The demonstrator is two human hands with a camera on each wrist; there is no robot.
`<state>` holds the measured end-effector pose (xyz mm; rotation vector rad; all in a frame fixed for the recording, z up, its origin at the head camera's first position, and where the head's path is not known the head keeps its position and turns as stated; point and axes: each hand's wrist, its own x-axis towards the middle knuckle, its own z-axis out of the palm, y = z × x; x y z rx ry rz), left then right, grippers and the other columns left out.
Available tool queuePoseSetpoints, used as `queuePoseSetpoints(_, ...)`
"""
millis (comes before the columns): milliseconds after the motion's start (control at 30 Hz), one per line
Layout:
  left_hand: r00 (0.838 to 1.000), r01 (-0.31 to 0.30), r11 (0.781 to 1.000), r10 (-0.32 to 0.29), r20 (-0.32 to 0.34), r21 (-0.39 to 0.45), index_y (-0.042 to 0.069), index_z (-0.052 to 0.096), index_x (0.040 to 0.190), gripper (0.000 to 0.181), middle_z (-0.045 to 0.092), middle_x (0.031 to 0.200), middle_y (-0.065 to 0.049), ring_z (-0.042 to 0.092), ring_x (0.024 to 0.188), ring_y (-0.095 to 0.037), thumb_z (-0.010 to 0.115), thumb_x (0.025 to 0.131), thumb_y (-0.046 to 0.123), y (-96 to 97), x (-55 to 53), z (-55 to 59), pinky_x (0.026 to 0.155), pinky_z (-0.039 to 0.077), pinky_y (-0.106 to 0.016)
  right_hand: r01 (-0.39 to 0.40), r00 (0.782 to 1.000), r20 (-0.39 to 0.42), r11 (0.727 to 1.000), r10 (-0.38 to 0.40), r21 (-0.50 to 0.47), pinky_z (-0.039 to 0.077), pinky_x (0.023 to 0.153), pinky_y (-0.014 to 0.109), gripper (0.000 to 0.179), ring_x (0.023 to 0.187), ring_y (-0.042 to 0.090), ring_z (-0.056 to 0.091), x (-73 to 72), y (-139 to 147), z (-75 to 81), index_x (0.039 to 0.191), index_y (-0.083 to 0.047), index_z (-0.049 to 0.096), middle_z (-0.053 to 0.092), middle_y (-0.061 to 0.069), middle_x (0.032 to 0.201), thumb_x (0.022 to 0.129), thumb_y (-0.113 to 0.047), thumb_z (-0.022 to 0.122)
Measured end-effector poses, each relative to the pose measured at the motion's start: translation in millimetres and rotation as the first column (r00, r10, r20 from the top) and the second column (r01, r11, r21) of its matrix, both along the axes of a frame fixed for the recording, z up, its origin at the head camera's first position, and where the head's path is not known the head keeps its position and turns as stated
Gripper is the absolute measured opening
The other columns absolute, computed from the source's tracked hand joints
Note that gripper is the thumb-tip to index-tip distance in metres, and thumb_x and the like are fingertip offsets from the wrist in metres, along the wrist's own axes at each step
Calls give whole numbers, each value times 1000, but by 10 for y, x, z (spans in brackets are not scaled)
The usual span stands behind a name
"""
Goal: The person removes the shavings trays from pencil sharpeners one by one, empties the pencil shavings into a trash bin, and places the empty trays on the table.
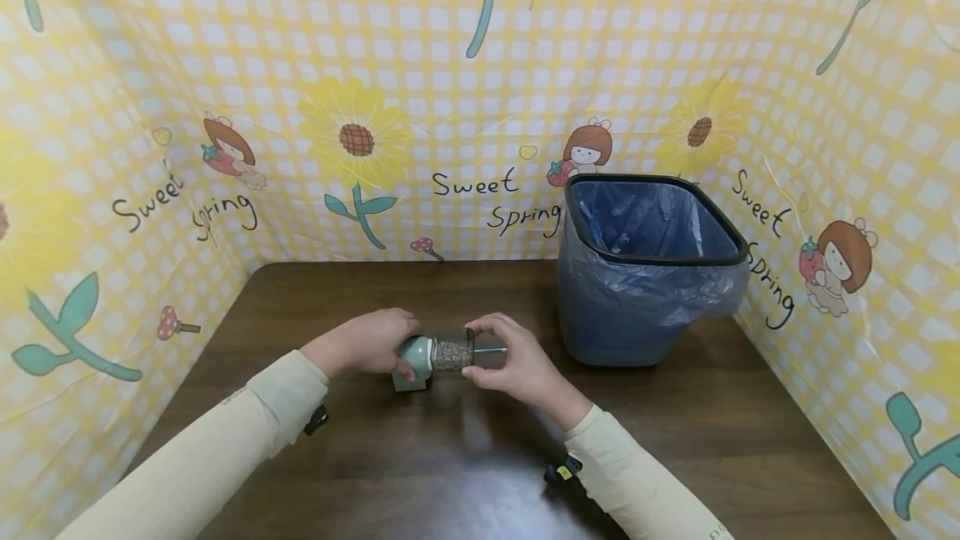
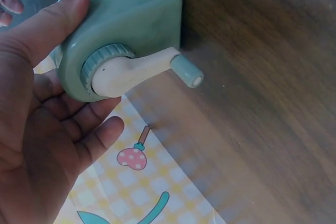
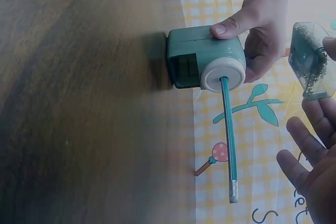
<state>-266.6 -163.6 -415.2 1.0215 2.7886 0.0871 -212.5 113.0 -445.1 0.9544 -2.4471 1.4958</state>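
Here, sharpener [image 2: 128, 17] in left hand [image 1: 371, 342]; drawer [image 3: 307, 61] in right hand [image 1: 527, 363]

At three o'clock in the head view, a black-rimmed bin [image 1: 611, 344] is lined with a translucent bag [image 1: 660, 286]. A brown table [image 1: 420, 457] is backed at twelve by yellow-checked cloth [image 1: 457, 119].

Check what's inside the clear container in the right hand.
Grayish shavings show through the wall of the clear container. The right hand covers one edge in the right wrist view; whatever lies behind it there can't be seen.
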Motion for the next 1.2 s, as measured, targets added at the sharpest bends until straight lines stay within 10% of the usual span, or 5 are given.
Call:
queuePoseSetpoints(300,999,-23,999,22,27,25,6,68,123,66,68,116,-4,59,95,-14,91,74,44,5,-8,-1,80,53,-33,-10,1000,-26,1000,11,19,49,104,40,54,122,12,56,-20,43,102,129,-14,63,62,-8,128,82,-21,88)
queuePoseSetpoints(533,1000,-20,999,20,17,31,6,69,119,64,68,110,-4,59,92,-15,92,73,44,26,-8,17,77,52,-34,-30,999,28,1000,29,4,61,80,33,51,123,15,55,-20,78,170,129,-20,63,62,-4,129,83,-18,86)
queuePoseSetpoints(1200,1000,-19,999,18,13,30,8,70,116,62,67,101,1,58,87,-14,93,71,45,10,-30,-7,74,52,-32,19,999,-28,995,-17,94,43,111,49,56,125,12,56,-28,251,405,131,-14,62,62,-9,128,83,-28,87)
